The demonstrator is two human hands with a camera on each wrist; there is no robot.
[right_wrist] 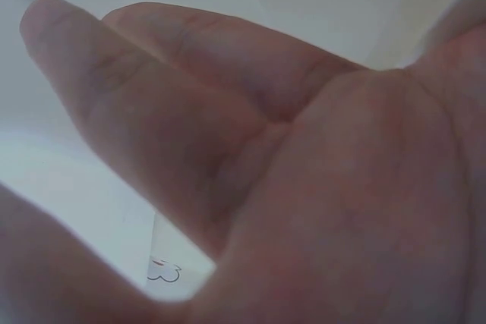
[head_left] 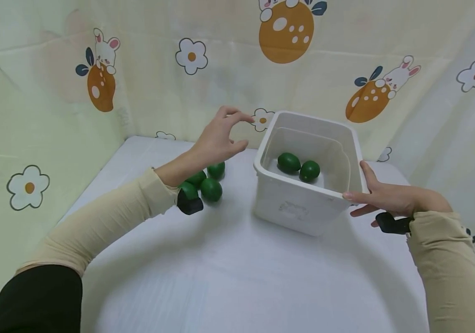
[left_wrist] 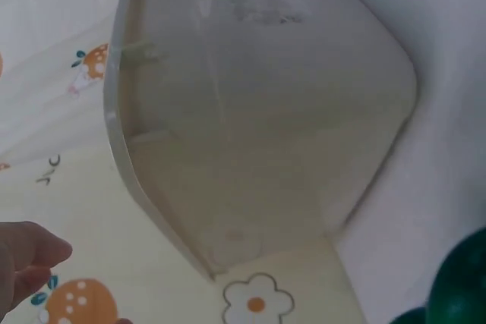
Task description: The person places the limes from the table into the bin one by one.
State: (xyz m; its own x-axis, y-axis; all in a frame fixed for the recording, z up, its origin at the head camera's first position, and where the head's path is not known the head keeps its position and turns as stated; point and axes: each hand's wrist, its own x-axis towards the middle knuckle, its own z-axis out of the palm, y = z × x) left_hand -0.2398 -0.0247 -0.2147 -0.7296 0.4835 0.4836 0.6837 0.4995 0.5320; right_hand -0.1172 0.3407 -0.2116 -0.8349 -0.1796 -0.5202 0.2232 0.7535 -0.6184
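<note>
A white plastic bin (head_left: 287, 203) stands toward the back right, with two green limes (head_left: 289, 163) on its floor. To its left, my left hand (head_left: 216, 136) hovers above the table with thumb and fingers spread apart and nothing between them. Several more limes (head_left: 211, 189) lie grouped below that wrist, partly covered by the forearm and cuff. At the bin's near right corner, my right hand (head_left: 391, 196) rests its thumb on the rim and its index finger along the right side. Its other fingers extend loosely outside the wall, as the right wrist view shows from close by.
A white cloth covers the table (head_left: 221, 277). Patterned curtains (head_left: 221, 83) with rabbits, orange fruit and flowers hang behind it and at both sides. A black wrist strap piece (head_left: 189, 203) sits at the left cuff and another (head_left: 393, 223) at the right.
</note>
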